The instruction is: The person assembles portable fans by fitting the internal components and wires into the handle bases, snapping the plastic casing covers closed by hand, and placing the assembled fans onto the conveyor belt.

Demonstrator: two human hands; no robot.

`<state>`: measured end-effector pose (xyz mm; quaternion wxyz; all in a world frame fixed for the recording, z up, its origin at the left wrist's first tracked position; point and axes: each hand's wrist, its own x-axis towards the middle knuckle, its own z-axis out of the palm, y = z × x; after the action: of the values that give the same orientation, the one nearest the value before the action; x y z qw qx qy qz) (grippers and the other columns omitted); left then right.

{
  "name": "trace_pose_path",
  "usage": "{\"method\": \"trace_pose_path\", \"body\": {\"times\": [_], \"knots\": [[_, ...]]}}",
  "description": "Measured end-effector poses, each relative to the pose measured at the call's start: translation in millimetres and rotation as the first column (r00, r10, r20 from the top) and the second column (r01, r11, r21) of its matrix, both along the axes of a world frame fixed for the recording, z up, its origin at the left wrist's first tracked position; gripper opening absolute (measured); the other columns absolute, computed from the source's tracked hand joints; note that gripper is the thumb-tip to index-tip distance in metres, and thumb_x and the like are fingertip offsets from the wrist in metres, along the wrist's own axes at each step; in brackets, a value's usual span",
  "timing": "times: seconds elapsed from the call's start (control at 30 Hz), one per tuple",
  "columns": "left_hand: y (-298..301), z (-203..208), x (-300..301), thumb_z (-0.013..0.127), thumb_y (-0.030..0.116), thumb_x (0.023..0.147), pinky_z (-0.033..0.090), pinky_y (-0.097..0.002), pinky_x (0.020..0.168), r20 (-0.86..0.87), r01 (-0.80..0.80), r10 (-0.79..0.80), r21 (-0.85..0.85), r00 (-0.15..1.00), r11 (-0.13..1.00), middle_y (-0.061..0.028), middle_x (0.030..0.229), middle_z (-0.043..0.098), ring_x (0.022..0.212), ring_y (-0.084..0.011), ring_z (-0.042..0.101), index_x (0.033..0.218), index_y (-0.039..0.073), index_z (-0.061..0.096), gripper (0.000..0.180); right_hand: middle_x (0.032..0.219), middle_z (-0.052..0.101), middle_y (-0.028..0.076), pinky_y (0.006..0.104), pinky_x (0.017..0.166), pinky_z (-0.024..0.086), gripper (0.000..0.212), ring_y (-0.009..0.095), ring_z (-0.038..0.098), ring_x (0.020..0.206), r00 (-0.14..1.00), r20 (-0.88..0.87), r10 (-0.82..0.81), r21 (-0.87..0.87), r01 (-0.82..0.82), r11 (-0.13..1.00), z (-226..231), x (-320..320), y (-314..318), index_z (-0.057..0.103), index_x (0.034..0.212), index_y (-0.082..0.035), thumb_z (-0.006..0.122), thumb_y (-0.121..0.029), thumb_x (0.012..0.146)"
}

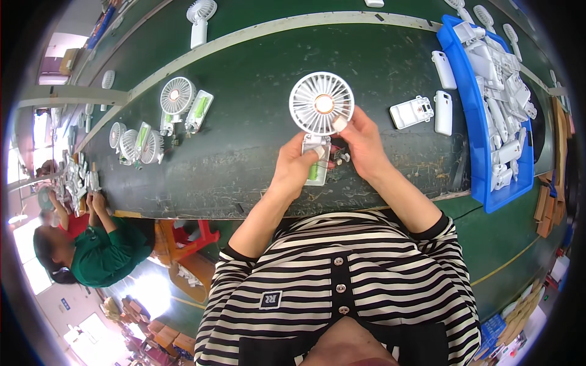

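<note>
A white handheld fan (321, 104) with an orange ring round its hub stands out in front of me over the bench. My left hand (297, 163) is closed round its opened handle (321, 145), thumb on top; a green battery cell (314, 171) shows inside. At the lower right of the round grille, my right hand (364, 143) pinches the rim, with a white cover on a fingertip. The fingers behind the fan are partly hidden. Small metallic parts (343, 156) lie beside the right palm.
On the left of the dark green bench (244, 128) lie several fans with open handles (177, 97). White handle shells (412, 112) lie to the right, beside a blue bin (480, 165) full of white shells. A co-worker in green (110, 256) sits far left near a red stool (198, 244).
</note>
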<state>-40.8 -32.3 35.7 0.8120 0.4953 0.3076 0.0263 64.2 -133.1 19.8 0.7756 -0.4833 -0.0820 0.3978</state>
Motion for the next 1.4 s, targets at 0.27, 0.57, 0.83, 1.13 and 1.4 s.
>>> {"method": "trace_pose_path", "body": {"times": [0.27,0.57,0.83,1.13,1.4], "knots": [[2,4,1,0.047,-0.004,0.076,0.051,-0.0282,0.063,0.088,-0.033,0.025,0.087,0.996,0.996,-0.0111,0.086,0.062,0.071,-0.0159,0.060,0.103,-0.005,0.051,0.027,0.091,0.060,0.006,0.0236,0.059,0.046,0.026,0.011,0.056,0.073,0.999,-0.014,0.040,0.029,-0.040,0.999,7,5,4,0.051,0.103,-0.001,0.059,-0.012,0.082],[2,3,3,0.054,0.012,0.086,0.046,-0.0234,0.053,0.086,-0.063,0.034,0.358,0.996,0.932,-0.0071,0.075,0.061,0.061,-0.0106,0.057,0.095,-0.003,0.054,0.017,0.104,0.058,0.004,0.0284,0.081,0.043,0.032,0.012,0.055,0.090,0.988,0.030,0.153,0.002,-0.153,0.988,-3,14,6,0.050,0.114,-0.001,0.055,-0.015,0.085],[25,8,3,0.056,0.025,0.085,0.050,-0.0293,0.048,-0.006,-0.163,0.163,-0.083,0.987,0.983,-0.0082,0.075,0.059,0.060,-0.0171,0.059,0.091,0.001,0.057,0.025,0.107,0.055,0.014,0.0348,0.080,0.043,0.039,0.028,0.053,0.091,0.165,0.977,0.138,-0.175,0.241,0.954,-2,20,-17,0.055,0.110,0.000,0.062,-0.006,0.072],[11,-4,5,0.038,0.015,0.093,0.053,-0.0292,0.046,-0.023,-0.096,0.094,-0.191,0.995,0.977,-0.0123,0.074,0.060,0.053,-0.0207,0.060,0.098,-0.005,0.051,0.025,0.098,0.059,0.009,0.0395,0.074,0.044,0.030,0.027,0.055,0.085,-0.154,0.987,-0.048,0.052,0.020,0.998,19,8,-1,0.059,0.082,-0.003,0.068,-0.007,0.054],[13,-6,0,0.036,0.011,0.090,0.052,-0.0307,0.046,0.007,0.045,-0.045,-0.232,0.999,0.972,-0.0159,0.074,0.059,0.055,-0.0234,0.061,0.101,-0.008,0.049,0.025,0.096,0.059,0.009,0.0434,0.079,0.044,0.023,0.026,0.056,0.086,-0.166,0.986,0.006,-0.020,-0.080,0.997,28,11,0,0.057,0.076,-0.001,0.066,-0.006,0.056]]}}
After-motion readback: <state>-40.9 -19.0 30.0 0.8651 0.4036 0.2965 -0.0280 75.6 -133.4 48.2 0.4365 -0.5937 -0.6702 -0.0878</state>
